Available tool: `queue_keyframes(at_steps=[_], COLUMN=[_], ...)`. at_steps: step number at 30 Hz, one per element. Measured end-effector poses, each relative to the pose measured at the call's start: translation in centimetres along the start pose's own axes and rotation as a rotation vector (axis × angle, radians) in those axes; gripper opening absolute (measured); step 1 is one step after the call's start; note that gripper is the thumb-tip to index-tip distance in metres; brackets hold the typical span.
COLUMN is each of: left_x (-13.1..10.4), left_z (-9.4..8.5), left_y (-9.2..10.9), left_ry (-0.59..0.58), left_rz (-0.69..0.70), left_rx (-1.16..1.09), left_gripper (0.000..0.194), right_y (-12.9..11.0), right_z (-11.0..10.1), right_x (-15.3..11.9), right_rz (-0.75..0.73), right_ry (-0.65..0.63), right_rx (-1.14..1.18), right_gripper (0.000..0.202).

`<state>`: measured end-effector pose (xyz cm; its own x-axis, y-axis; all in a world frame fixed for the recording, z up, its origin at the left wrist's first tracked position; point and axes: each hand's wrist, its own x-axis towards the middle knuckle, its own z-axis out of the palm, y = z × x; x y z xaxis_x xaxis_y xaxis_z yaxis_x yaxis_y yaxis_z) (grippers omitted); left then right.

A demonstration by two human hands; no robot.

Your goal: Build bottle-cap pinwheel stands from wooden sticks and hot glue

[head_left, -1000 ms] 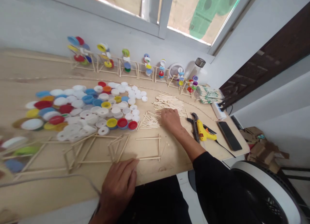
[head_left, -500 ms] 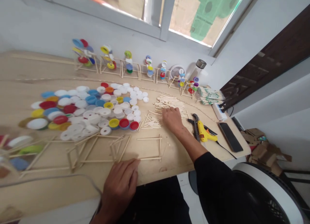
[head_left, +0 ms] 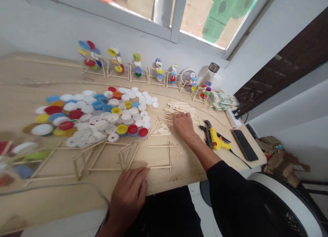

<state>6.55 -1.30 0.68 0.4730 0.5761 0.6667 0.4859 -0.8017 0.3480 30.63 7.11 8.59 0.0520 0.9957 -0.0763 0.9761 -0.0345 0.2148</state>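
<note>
- Reaching with the right hand [head_left: 183, 125] into the near edge of the pile of loose sticks [head_left: 179, 106], at mid-table between the bottle caps [head_left: 101, 125] and the yellow glue gun [head_left: 215, 139].
- Curling the right fingers down among the sticks, knuckles up and tips hidden; impossible to tell from this angle whether pinching a stick or merely brushing over several, or whether touching wood with the left fingertips.
- Resting the left hand [head_left: 130, 187] near the front edge of the table [head_left: 189, 170], holding its fingers close together and slightly bent, right by the end of the near stick of a three-sided frame [head_left: 170, 156].
- Changing little over the last second: keeping the right hand at the same patch of the pile and the left hand in the same place, only shifting the view slightly.
- Leaving the three-sided frame as it was a second ago, lying open on its left side.
- Seeming, in judgement, to be picking through the sticks, not yet carrying any away from the pile.
- Reaching just to the right of a smaller scatter of sticks [head_left: 162, 130], leaving the glue gun untouched.
- Working before a row of cap wheels on stick stands [head_left: 138, 71], with joined stick frames [head_left: 102, 169] lying beyond the left hand.
</note>
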Motion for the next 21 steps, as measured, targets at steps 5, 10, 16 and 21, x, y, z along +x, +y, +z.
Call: queue_keyframes(at_steps=[5, 10, 16, 21], left_x=[-0.2, -0.2, -0.4, -0.4], left_z=[0.1, 0.1, 0.1, 0.1], left_y=[0.0, -0.1, -0.2, -0.1], left_ry=[0.003, 0.003, 0.014, 0.004], left_rz=[0.002, -0.006, -0.008, -0.015], left_rx=[0.013, 0.012, 0.006, -0.01], left_gripper=[0.02, 0.02, 0.021, 0.022], right_y=[-0.1, 0.9, 4.2, 8.5], right_z=[0.2, -0.4, -4.6, -11.5], right_x=[-0.1, -0.7, -1.7, -5.8], right_rz=[-0.056, 0.034, 0.164, 0.137], right_ry=[0.019, 0.087, 0.353, 1.07], right_rx=[0.027, 0.067, 0.305, 0.727], right_gripper=[0.024, 0.022, 0.016, 0.015])
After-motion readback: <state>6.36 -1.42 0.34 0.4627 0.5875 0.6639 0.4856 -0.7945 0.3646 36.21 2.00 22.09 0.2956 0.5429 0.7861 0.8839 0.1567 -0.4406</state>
